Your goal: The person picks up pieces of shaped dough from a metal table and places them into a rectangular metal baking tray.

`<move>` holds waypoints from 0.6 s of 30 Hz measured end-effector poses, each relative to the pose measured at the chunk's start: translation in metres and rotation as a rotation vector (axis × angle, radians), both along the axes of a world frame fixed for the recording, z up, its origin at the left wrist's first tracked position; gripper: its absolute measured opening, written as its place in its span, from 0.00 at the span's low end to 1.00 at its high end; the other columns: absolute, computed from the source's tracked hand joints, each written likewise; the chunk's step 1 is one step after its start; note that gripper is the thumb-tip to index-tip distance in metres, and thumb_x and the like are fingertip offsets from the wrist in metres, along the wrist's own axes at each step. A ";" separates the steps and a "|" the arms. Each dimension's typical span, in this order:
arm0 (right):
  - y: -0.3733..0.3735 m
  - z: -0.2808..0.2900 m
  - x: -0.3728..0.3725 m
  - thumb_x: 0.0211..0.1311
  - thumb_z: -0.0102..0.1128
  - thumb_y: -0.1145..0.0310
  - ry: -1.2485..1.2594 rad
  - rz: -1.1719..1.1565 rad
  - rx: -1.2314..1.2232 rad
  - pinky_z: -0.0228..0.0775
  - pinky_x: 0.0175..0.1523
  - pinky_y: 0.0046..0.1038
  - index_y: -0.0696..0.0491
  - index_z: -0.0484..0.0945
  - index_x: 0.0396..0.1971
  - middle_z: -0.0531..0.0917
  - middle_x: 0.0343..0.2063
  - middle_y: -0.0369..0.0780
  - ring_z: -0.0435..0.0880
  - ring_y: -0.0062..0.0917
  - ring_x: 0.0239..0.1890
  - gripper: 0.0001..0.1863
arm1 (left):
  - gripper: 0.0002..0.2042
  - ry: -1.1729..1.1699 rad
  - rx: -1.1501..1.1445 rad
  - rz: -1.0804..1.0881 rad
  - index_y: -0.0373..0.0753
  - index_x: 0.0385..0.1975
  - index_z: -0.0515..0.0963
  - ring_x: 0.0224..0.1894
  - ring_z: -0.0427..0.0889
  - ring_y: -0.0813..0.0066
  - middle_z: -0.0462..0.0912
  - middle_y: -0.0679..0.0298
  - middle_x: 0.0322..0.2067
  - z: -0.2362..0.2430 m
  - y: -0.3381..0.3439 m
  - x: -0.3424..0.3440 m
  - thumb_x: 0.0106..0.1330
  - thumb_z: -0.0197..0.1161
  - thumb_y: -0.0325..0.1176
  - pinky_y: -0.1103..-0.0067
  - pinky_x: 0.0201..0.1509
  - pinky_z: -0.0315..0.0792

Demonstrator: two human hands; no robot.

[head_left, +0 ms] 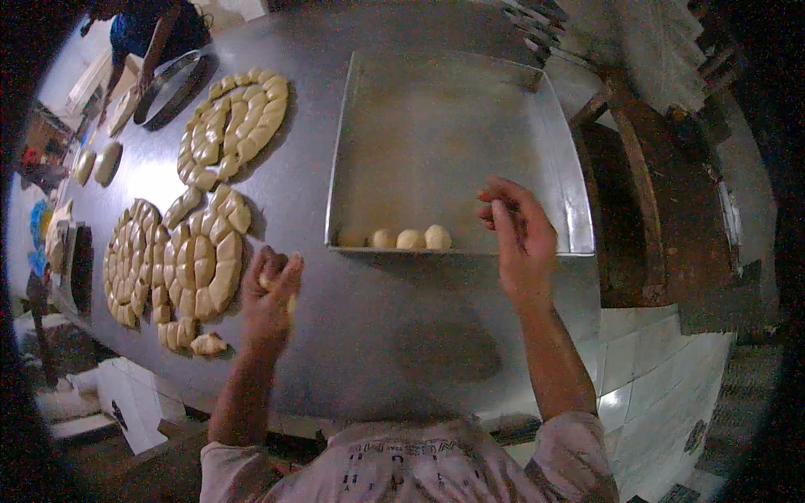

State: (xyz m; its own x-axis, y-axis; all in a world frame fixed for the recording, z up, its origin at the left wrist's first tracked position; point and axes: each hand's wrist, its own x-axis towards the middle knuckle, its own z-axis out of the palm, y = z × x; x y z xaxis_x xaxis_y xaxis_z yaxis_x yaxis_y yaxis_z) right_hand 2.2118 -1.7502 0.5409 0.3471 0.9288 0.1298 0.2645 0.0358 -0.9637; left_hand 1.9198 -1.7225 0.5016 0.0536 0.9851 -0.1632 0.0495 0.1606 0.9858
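Note:
My left hand (270, 298) grips a pale piece of dough beside cut dough clusters (205, 260) on the metal table (402, 335). Another ring of cut dough pieces (264, 113) lies farther back. My right hand (524, 239) is raised over the right part of a large square metal tray (428, 142), fingers loosely bent and apart, with nothing visible in them. Three round dough balls (409, 239) sit in a row along the tray’s near edge, left of my right hand.
At the upper left a co-worker (159, 29) in dark clothing reaches beside a dark oval ring-shaped object (144, 111). Two longer dough lumps (107, 163) lie at the left. A brown wooden structure (629, 201) stands right of the table, above a tiled surface (646, 377).

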 end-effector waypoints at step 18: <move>-0.108 -0.116 -0.051 0.63 0.45 0.61 -1.039 -0.241 -0.222 0.41 0.61 0.46 0.58 0.62 0.53 0.68 0.51 0.49 0.61 0.45 0.55 0.22 | 0.14 1.244 0.506 0.032 0.41 0.40 0.73 0.45 0.68 0.55 0.72 0.56 0.41 -0.044 -0.090 -0.204 0.51 0.60 0.30 0.67 0.50 0.63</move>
State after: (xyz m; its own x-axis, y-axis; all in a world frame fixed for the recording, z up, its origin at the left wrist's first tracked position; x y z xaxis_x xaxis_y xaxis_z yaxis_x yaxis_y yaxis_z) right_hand 2.1607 -1.8584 0.4254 0.3410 0.8901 0.3025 0.9304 -0.2734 -0.2443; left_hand 1.7157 -1.8128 0.4572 0.1129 0.9493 0.2933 0.9526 -0.1873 0.2397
